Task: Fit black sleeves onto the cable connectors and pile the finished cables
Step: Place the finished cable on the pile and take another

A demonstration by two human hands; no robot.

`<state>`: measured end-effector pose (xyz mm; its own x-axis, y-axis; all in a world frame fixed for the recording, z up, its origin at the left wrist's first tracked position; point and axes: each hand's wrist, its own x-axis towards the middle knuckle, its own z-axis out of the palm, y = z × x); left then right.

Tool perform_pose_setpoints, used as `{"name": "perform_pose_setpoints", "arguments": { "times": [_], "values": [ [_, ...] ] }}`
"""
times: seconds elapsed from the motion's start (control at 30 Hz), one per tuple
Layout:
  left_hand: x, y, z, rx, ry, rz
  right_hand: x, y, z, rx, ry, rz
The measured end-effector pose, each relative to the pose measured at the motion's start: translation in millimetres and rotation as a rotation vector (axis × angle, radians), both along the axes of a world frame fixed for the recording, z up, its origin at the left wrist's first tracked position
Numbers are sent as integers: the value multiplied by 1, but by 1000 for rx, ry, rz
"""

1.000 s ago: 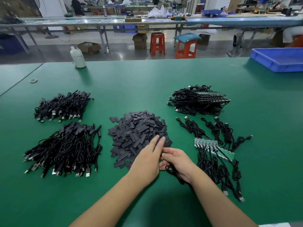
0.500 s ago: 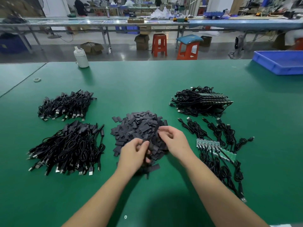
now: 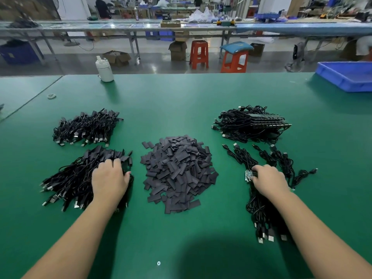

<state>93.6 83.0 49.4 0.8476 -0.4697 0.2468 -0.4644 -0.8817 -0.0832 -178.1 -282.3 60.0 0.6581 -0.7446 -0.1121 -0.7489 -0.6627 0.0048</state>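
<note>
A heap of flat black sleeves (image 3: pixel 177 172) lies in the middle of the green table (image 3: pixel 181 101). My left hand (image 3: pixel 109 178) rests with its fingers laid over the near-left pile of sleeved cables (image 3: pixel 70 182). Behind it is a second cable pile (image 3: pixel 86 127). My right hand (image 3: pixel 269 180) curls its fingers round the left end of a green board strip (image 3: pixel 248 175) that has black cables (image 3: pixel 265 214) hanging from it toward me. More cables on dark board strips (image 3: pixel 251 123) are bundled at the far right.
A white bottle (image 3: pixel 104 70) stands at the table's far edge and a blue tray (image 3: pixel 346 77) sits at the far right corner. A small ring (image 3: pixel 51 96) lies at the far left. Beyond the table are orange stools (image 3: pixel 198 54) and long workbenches.
Both hands left the sleeve heap. My left hand carried a cable left onto the near-left pile. My right hand swung right to the green board strip.
</note>
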Motion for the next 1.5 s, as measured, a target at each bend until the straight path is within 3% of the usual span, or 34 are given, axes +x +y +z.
{"name": "perform_pose_setpoints", "arguments": {
  "times": [0.1,0.37,0.67,0.73,0.83,0.93,1.0,1.07,1.13,1.27,1.33,1.5],
  "values": [
    [-1,-10,-9,42,-26,-92,-1,-1,-2,-58,-62,-14],
    [1,-25,-33,334,156,-26,2,-2,-1,9,-164,-7],
    [25,1,-27,398,196,20,-2,-3,6,202,-204,10],
    [28,4,-25,359,215,33,-3,-2,9,244,-227,21],
    [24,3,-23,148,131,16,-5,1,14,298,-307,41],
    [10,-17,-16,-97,-105,-169,-7,5,20,319,-366,36],
    [-7,-44,-7,-239,-149,-319,-9,8,24,328,-384,37],
    [-35,-80,9,-414,-52,-471,-10,10,28,333,-395,39],
    [-71,-120,22,-527,189,-538,-11,11,31,336,-404,38],
    [-143,-193,28,-581,746,-523,-13,14,34,347,-413,47],
    [-171,-219,28,-576,919,-502,-13,15,35,351,-420,53],
    [-197,-249,24,-551,847,-384,-14,15,37,309,-406,61]
  ]
}}
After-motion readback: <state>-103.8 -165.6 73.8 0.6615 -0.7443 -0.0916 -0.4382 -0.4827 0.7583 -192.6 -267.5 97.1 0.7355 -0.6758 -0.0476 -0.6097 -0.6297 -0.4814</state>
